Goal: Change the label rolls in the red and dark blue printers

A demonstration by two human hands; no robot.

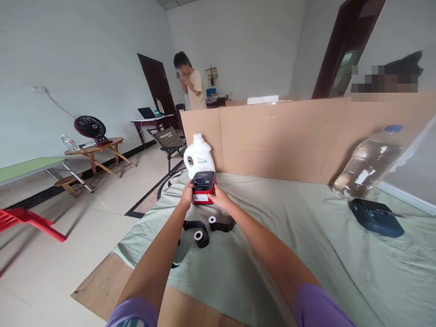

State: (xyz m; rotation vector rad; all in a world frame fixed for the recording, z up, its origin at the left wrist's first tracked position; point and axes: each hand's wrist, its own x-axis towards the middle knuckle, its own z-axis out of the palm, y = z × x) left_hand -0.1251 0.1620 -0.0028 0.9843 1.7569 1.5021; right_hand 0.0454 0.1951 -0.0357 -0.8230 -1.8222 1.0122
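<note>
A small red and black device (pixel 203 187) stands on the grey-green cloth (pixel 272 245) near the table's far left corner. My left hand (pixel 186 194) grips its left side and my right hand (pixel 218 198) grips its right side. Just behind it stands a white jug with a label (pixel 198 156). Between my forearms lie two black tape rolls with white cores (pixel 201 236), (pixel 220 224).
A cardboard wall (pixel 289 136) backs the table. A large clear water bottle (pixel 369 163) and a dark blue device (pixel 374 217) sit at the right. A person stands at the back by a desk with a laptop (pixel 146 112). A folding chair (pixel 168 141), fan (pixel 90 127) and red stool (pixel 30 220) are at the left.
</note>
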